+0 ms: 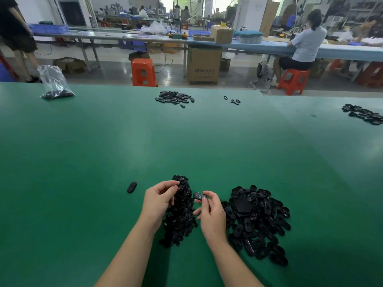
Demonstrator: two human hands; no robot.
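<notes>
- My right hand [212,216] is closed in a pinch on one black oval shell [200,196]. Thumb and forefinger sit across its right-hand end, and it is held just above the worktop [83,162] between the two near piles.
- My left hand [159,200] has its fingers curled. Thumb and fingertips nip a small black insert [177,183] right over the top of the middle pile [180,218]. The piece is so dark against the heap that I cannot make out its exact shape.
- The shell looks like moulded plastic. I judge it very light, stiff, and smooth enough to skid out of a loose grip.
- I would take the shell by the rims, across the narrow width. That leaves the face with the pale spot free for the insert.
- The insert I judge lighter still, and fiddly. It wants fingertips only, near one end, so the other end can be led into the shell.
- Neither part seems fragile, but a hard squeeze could flick one away, and a dropped piece would vanish among its twins.
- More shells lie heaped in the right pile [259,224], just beside my right wrist.
- One loose oval piece [132,187] lies apart to the left.
- Further off on the worktop are another heap of black parts [175,97] and a clear bag [54,83] of them.
</notes>
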